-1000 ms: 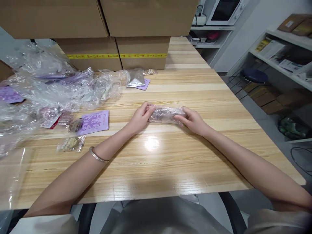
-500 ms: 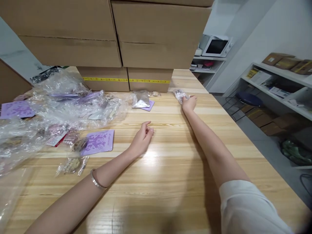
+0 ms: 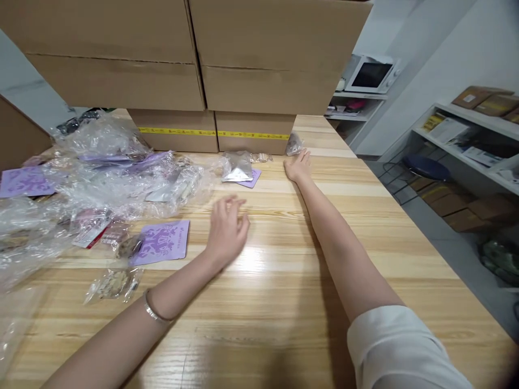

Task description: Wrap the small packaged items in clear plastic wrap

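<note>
My right hand point(image 3: 299, 166) reaches to the far part of the wooden table, fingers spread. Just beyond its fingertips a small clear plastic packet point(image 3: 294, 144) leans by the corner of a cardboard box; whether the fingers touch it I cannot tell. My left hand point(image 3: 227, 231) is over the middle of the table, fingers apart and holding nothing. Left of it lies a purple printed pouch point(image 3: 165, 241), with a clear packet of pale dried pieces point(image 3: 113, 283) nearer to me. Beyond the left hand, a silver pouch point(image 3: 237, 166) overlaps a purple one point(image 3: 253, 178).
Stacked cardboard boxes point(image 3: 267, 59) stand along the back. A heap of clear plastic bags point(image 3: 117, 183) covers the table's left side, with another purple pouch point(image 3: 26, 182) at its edge. To the right are shelves point(image 3: 478, 146), a stool point(image 3: 425, 167) and a microwave point(image 3: 372, 74).
My right hand has let go of the clear packet, which now rests farther back by the box. My left hand has shifted slightly left and its fingers have spread.
</note>
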`<state>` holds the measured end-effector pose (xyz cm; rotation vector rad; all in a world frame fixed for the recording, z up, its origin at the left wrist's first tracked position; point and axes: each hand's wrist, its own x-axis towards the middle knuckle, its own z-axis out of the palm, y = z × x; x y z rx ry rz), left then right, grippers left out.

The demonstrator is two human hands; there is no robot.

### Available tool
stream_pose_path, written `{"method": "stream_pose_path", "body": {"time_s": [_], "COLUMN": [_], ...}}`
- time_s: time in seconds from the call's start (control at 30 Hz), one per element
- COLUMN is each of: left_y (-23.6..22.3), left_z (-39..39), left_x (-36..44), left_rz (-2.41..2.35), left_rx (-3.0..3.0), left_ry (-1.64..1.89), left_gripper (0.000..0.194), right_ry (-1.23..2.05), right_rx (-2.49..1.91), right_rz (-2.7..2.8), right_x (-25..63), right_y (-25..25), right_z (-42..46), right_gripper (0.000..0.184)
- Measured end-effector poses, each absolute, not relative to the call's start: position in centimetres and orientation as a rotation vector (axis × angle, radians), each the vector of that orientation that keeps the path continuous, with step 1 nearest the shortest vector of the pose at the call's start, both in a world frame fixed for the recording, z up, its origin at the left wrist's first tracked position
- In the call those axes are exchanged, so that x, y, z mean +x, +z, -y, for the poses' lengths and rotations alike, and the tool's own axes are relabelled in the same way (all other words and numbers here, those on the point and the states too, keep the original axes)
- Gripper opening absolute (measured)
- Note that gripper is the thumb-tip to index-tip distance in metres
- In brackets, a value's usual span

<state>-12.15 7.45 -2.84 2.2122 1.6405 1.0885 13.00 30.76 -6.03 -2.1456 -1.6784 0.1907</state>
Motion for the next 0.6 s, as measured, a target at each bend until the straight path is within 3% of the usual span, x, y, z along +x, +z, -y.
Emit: {"method": "stream_pose_path", "body": {"time_s": [0.1, 0.3, 0.47, 0.6], "left_y": [-1.5, -1.0, -0.3, -0.2], "left_z": [-8.9, -11.4, -9.9, -5.9], "left_x": [-15.0, -19.0, -16.2, -11.9], "left_rz": [-1.98, -2.258, -1.879, -1.329], "left_rx": [2.251, 2.041, 2.15, 2.514], "left_ry": [1.221, 0.945, 1.198, 1.095], "left_gripper": [0.036, 0.05, 0.055, 0.053], "right_ry": [0.249, 0.265, 0.291, 0.755], "right_rx": [-2.151, -1.973, -1.647, -1.375], "right_rz": [1.813, 2.089, 2.165, 2.026], "right_x": [13.4, 15.2, 16.2, 16.5], "right_y": [-6.1, -6.6, -7.2, -6.2], "right_z": [-28.4, -21.0, -13.6, -8.5], "right_gripper": [0.087, 0.077, 0.074, 0.061]}}
